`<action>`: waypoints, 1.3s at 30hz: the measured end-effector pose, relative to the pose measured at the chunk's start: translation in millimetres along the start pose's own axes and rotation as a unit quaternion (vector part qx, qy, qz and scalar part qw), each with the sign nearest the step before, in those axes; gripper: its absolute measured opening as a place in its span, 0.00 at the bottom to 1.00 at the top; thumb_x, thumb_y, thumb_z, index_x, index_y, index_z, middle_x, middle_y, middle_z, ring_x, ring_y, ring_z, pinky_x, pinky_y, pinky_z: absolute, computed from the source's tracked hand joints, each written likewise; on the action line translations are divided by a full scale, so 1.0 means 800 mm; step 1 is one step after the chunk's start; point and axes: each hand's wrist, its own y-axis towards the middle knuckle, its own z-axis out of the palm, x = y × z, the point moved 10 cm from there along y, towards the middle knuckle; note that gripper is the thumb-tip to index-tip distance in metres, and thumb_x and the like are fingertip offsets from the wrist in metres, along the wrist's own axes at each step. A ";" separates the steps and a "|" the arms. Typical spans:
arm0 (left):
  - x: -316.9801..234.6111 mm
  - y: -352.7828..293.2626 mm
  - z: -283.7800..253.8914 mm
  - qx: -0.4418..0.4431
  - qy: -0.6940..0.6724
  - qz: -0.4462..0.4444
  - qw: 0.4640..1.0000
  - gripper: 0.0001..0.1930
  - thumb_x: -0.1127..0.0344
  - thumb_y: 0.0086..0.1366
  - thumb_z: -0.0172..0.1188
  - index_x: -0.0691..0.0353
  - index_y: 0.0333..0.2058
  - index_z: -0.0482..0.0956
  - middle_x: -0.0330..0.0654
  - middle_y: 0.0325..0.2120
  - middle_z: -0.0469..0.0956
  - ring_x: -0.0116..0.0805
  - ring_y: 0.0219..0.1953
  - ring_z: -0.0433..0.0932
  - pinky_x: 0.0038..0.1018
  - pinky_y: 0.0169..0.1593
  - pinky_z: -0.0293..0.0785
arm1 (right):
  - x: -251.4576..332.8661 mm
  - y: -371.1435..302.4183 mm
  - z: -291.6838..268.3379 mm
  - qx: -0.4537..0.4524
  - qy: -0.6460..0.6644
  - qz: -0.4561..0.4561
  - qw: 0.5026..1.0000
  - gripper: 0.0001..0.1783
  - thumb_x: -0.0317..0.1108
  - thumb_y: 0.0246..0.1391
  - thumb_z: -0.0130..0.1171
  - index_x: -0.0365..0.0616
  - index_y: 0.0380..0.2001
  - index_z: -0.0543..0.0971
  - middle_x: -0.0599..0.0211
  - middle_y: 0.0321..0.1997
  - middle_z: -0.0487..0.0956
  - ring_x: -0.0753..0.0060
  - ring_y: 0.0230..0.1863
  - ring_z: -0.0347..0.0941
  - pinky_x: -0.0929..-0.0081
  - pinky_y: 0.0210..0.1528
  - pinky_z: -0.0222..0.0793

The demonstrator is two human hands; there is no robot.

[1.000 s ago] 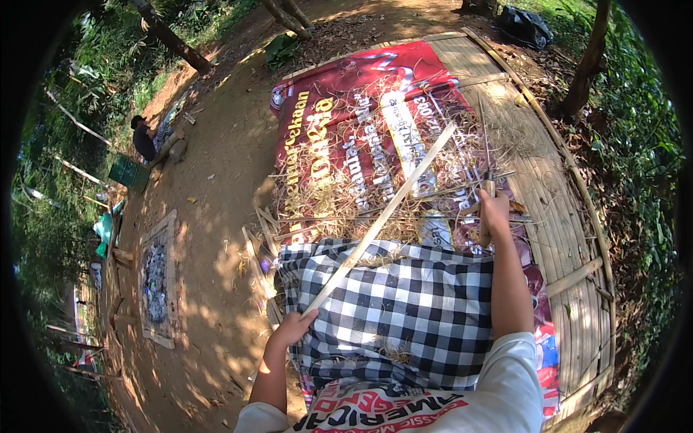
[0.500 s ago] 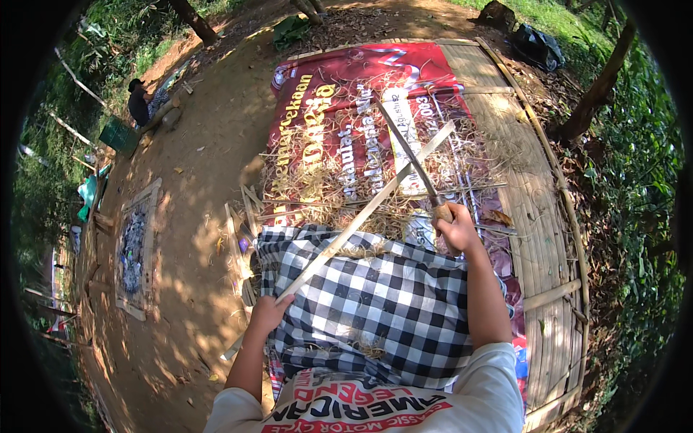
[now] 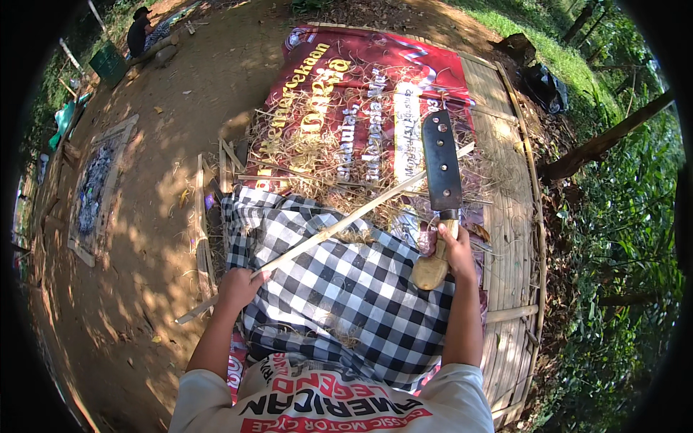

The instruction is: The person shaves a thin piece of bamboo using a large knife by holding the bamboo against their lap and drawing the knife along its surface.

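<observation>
My left hand [image 3: 241, 287] is closed round the lower part of a long, pale bamboo strip [image 3: 339, 226]. The strip slants up to the right over my lap, and its far end passes by the blade. In my right hand [image 3: 458, 254] is a machete [image 3: 441, 162], gripped by its wooden handle. Its broad dark blade, with several round shiny spots, points away from me with the flat side showing. A black-and-white checked cloth [image 3: 339, 289] covers my legs. Beyond it, curly shavings [image 3: 303, 162] lie scattered over a red printed banner [image 3: 375, 58].
The banner lies on a bamboo-slat platform [image 3: 505, 238]. Loose bamboo pieces [image 3: 204, 224] lie at its left edge. Left on the dirt is a framed ash pit [image 3: 97, 184]. A person [image 3: 141, 32] sits far left beside a green crate [image 3: 108, 65]. A slanting trunk [image 3: 603, 141] stands at right.
The machete has turned from edge-on to showing its broad flat side, and now points straighter ahead. The bamboo strip has come lower and to the left with my left hand. The view has shifted.
</observation>
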 end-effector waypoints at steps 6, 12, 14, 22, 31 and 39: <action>0.011 0.012 0.003 0.000 0.055 0.044 0.998 0.26 0.42 0.59 0.60 0.65 0.21 0.82 0.57 0.19 0.77 0.57 0.25 0.78 0.44 0.31 0.74 | -0.051 -0.053 0.010 -0.034 0.033 0.072 0.996 0.07 0.26 0.56 0.56 0.38 0.34 0.68 0.63 0.22 0.71 0.66 0.19 0.70 0.65 0.24 0.72; 0.017 0.030 0.013 0.047 0.056 0.040 0.997 0.28 0.39 0.57 0.61 0.65 0.24 0.82 0.56 0.18 0.76 0.56 0.24 0.77 0.44 0.31 0.72 | -0.027 -0.093 -0.025 -0.047 0.042 0.097 0.993 0.11 0.21 0.46 0.55 0.34 0.35 0.69 0.59 0.22 0.72 0.66 0.19 0.71 0.67 0.24 0.72; 0.018 0.031 0.016 0.068 0.045 0.026 0.996 0.29 0.39 0.57 0.61 0.65 0.23 0.81 0.55 0.17 0.76 0.55 0.23 0.76 0.43 0.30 0.71 | -0.003 -0.100 -0.046 -0.073 0.019 0.081 0.994 0.14 0.22 0.42 0.53 0.32 0.36 0.69 0.58 0.23 0.73 0.66 0.19 0.71 0.69 0.23 0.71; 0.010 0.030 0.007 0.076 -0.014 0.018 0.997 0.28 0.40 0.55 0.65 0.66 0.20 0.80 0.53 0.15 0.75 0.51 0.19 0.76 0.40 0.28 0.72 | -0.026 -0.157 -0.062 -0.101 0.023 0.094 0.990 0.25 0.18 0.39 0.63 0.34 0.44 0.68 0.58 0.31 0.77 0.64 0.29 0.76 0.69 0.32 0.74; 0.013 0.033 0.007 0.018 -0.002 0.088 0.996 0.28 0.42 0.56 0.64 0.67 0.18 0.79 0.54 0.12 0.73 0.51 0.16 0.74 0.40 0.24 0.69 | -0.038 -0.190 -0.059 -0.166 0.114 0.064 0.977 0.20 0.25 0.46 0.63 0.33 0.43 0.72 0.59 0.32 0.78 0.64 0.34 0.77 0.67 0.36 0.74; 0.020 0.033 0.021 0.066 -0.061 0.039 0.995 0.26 0.43 0.56 0.65 0.66 0.21 0.81 0.53 0.13 0.73 0.50 0.17 0.74 0.39 0.24 0.68 | -0.072 -0.210 -0.026 -0.170 0.070 0.116 0.976 0.24 0.30 0.47 0.64 0.35 0.47 0.69 0.61 0.28 0.75 0.66 0.29 0.74 0.65 0.35 0.74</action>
